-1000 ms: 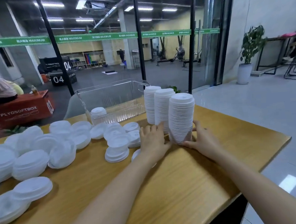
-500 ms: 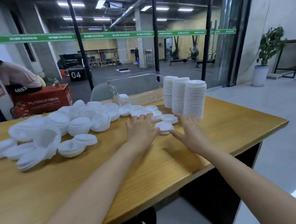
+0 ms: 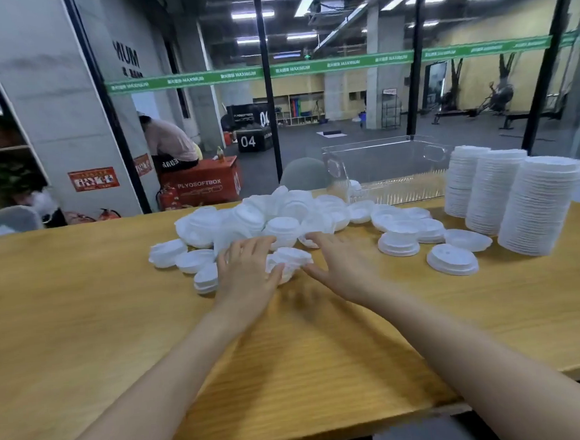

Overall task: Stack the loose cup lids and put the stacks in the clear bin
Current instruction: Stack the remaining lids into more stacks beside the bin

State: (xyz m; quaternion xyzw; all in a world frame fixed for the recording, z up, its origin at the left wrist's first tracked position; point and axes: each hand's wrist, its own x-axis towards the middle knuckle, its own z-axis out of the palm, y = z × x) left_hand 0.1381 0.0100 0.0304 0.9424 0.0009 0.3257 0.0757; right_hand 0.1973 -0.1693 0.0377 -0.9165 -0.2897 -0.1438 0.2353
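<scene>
Loose white cup lids (image 3: 264, 218) lie heaped at the middle of the wooden table (image 3: 83, 320). My left hand (image 3: 247, 271) and my right hand (image 3: 340, 268) reach with straight fingers to either side of a small clump of lids (image 3: 289, 259); the left thumb touches it. Three tall stacks of lids (image 3: 538, 206) stand at the right. Behind them sits the clear bin (image 3: 387, 165), with a short lid stack inside at its left end.
A few single lids (image 3: 452, 260) and a short stack (image 3: 400, 243) lie between my hands and the tall stacks. The table's right edge is just past the stacks. Behind a glass wall a person sits on a red box (image 3: 200, 185).
My hands left the tall stacks and moved left to the loose pile, now flanking a clump of lids. My view swung left.
</scene>
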